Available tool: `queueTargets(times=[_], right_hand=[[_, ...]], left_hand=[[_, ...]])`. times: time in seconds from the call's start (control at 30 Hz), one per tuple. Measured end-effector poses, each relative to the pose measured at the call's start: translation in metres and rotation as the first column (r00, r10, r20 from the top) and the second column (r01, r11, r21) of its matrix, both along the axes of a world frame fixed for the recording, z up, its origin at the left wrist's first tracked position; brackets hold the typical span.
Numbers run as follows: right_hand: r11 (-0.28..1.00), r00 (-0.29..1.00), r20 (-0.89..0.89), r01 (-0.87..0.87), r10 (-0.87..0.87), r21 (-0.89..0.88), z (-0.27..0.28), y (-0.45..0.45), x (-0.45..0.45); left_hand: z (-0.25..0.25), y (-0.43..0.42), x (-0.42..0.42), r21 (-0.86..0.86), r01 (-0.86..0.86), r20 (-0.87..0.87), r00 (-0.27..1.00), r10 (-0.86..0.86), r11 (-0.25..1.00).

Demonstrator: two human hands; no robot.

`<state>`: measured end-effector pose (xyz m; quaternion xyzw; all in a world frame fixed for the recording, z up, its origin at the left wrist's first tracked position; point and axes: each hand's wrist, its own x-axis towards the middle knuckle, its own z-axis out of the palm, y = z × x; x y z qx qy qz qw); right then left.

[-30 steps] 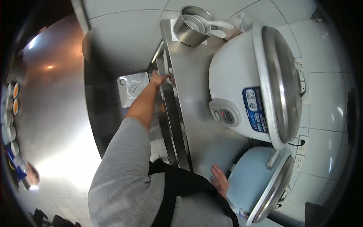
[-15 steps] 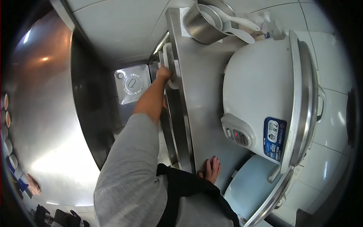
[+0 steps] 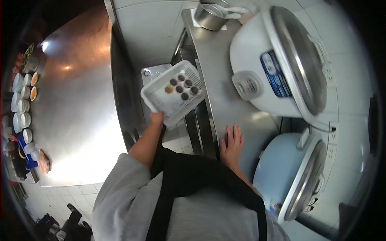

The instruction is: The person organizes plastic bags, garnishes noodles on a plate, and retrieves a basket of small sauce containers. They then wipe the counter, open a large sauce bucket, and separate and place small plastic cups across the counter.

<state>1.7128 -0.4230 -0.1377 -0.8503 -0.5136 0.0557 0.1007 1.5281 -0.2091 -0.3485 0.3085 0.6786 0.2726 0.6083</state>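
Note:
My left hand [image 3: 157, 118] is closed on the near edge of a white plastic tray [image 3: 155, 89] with slotted sides. The tray hangs tilted over the gap between the two steel surfaces. Inside it stand several small cups [image 3: 179, 89] with dark contents, and one holds something yellowish. My right hand [image 3: 232, 144] lies flat with fingers spread on the steel counter [image 3: 215, 68], holding nothing. Partly behind the tray is a square metal lid [image 3: 156, 70], low down in the gap.
On the counter stand a white rice cooker [image 3: 253, 48], a light-blue cooker [image 3: 277, 160] and a metal pot [image 3: 208, 18] with white paddles. A steel table [image 3: 80, 112] on the left bears stacked bowls [image 3: 24, 105]. Another person's dark shoes [image 3: 74, 209] show at lower left.
My left hand has come back from the shelf under the counter, bringing out the white tray. My right hand still rests on the counter. The view has shifted.

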Motion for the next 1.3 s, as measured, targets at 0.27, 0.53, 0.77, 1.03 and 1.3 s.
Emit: queueTargets(times=[0.27,0.53,0.77,1.03,1.3], right_hand=[[0.924,0.993,-0.025,-0.096,0.114,0.371,-0.026,-0.027,0.010],[0.895,0.988,-0.011,-0.134,0.153,0.426,0.000,-0.052,-0.026],[0.857,0.979,0.032,-0.193,0.203,0.478,-0.014,-0.094,-0.040],[0.812,0.937,0.181,-0.350,0.299,0.467,-0.016,-0.077,-0.038],[0.977,0.919,0.369,-0.190,0.141,0.097,-0.043,-0.126,-0.054]], left_hand=[[-0.042,-0.143,-0.075,0.170,-0.085,0.212,0.976,0.048,0.982],[0.006,-0.265,-0.143,-0.027,0.002,0.185,0.983,0.003,1.000],[-0.058,-0.374,-0.256,0.149,0.200,0.041,0.977,-0.208,0.968],[-0.052,-0.465,-0.364,0.173,-0.121,0.011,0.993,0.121,0.977],[0.048,-0.565,-0.515,0.036,-0.449,0.045,0.893,0.447,0.893]])
